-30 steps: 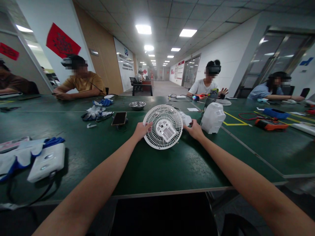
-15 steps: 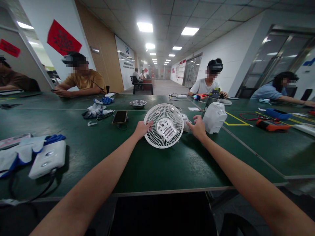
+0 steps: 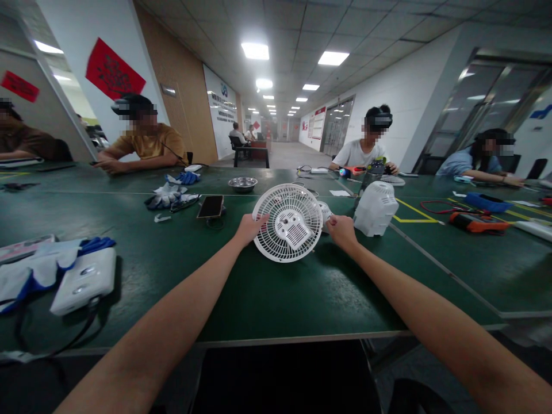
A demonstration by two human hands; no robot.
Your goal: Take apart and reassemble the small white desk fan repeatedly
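My left hand (image 3: 249,229) grips the left rim of a round white fan grille (image 3: 268,244), thumb on its front. The grille is tilted up above the table, its hub plate facing me. Behind its right edge a smaller white plastic part (image 3: 324,210) shows, mostly hidden by the grille. My right hand (image 3: 343,231) is closed, its fingertips bunched at that part's right side; what is between them is hidden. Just right of this hand a white plastic housing (image 3: 376,210) stands upright on the table.
On the green table (image 3: 241,299) lie a phone (image 3: 211,206), work gloves (image 3: 166,196), a metal bowl (image 3: 242,184) and a white power bank (image 3: 85,282) with a cable. An orange meter (image 3: 478,222) lies at right. Several people sit across the table.
My right hand has gone from spread fingers to closed, beside the small white part. The grille and my left hand stay nearly where they were.
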